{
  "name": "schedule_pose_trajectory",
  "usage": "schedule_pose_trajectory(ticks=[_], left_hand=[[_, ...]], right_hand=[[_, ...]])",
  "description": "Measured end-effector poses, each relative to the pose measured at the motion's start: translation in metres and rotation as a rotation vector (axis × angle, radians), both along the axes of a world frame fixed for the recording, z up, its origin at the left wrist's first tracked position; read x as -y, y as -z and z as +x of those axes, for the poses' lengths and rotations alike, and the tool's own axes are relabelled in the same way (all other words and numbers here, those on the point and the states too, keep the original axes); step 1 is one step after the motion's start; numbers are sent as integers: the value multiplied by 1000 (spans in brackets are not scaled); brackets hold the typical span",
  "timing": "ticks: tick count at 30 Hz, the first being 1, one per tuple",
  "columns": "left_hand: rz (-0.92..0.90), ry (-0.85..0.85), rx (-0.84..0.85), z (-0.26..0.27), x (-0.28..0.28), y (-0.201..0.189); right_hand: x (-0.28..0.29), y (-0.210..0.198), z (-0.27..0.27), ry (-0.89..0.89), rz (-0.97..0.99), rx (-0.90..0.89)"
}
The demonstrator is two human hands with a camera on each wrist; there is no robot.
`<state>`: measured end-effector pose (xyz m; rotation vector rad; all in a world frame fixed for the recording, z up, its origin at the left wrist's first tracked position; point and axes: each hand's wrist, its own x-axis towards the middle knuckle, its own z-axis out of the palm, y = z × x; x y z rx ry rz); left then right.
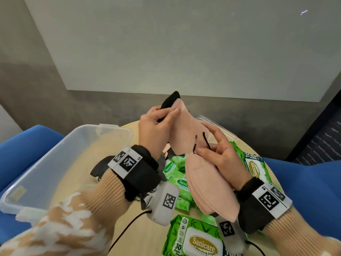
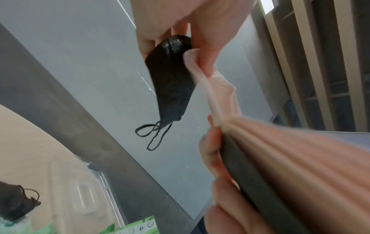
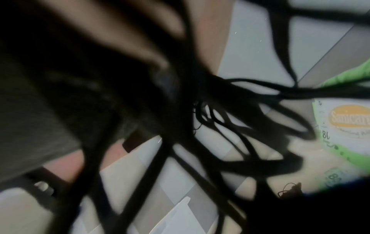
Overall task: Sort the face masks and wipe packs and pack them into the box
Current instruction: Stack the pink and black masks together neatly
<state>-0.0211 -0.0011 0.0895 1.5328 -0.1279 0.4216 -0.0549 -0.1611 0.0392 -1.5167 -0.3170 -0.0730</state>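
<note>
Both hands are raised above the round worktop (image 1: 129, 224). The left hand (image 1: 154, 126) has its grip closed on two face masks at once: a black mask (image 2: 170, 79) pinched between fingers and thumb, and the upper end of a pink mask (image 1: 186, 133) beside it. The black mask hangs down from the fingers with its ear loops dangling free in the left wrist view. The right hand (image 1: 224, 154) has its grip closed on a stack of pink masks (image 1: 206, 185), thumb on top, with black ear loops showing at the fingertips; the right wrist view is blurred and shows mostly dark loops.

The clear plastic box (image 1: 103, 130) stands on the worktop to the left, beneath the left forearm. Its contents cannot be told. Another black mask (image 1: 100, 166) lies on the worktop beside the box. Green wipe packs (image 1: 177, 174) lie in a heap under the hands, and a larger wipe pack (image 1: 195, 239) lies nearest the person. A clear lid (image 1: 219, 124) lies at the far edge.
</note>
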Motion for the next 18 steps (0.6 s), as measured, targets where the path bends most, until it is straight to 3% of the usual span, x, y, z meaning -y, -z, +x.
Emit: schedule_pose_trajectory(ticks=[7, 12, 18], left_hand=[[18, -131, 4, 16, -29, -12], [130, -129, -26, 23, -52, -5], [345, 69, 17, 9, -45, 8]], right_hand=[[11, 1, 2, -70, -4, -70], [18, 0, 7, 144, -4, -49], [12, 3, 15, 345, 31, 43]])
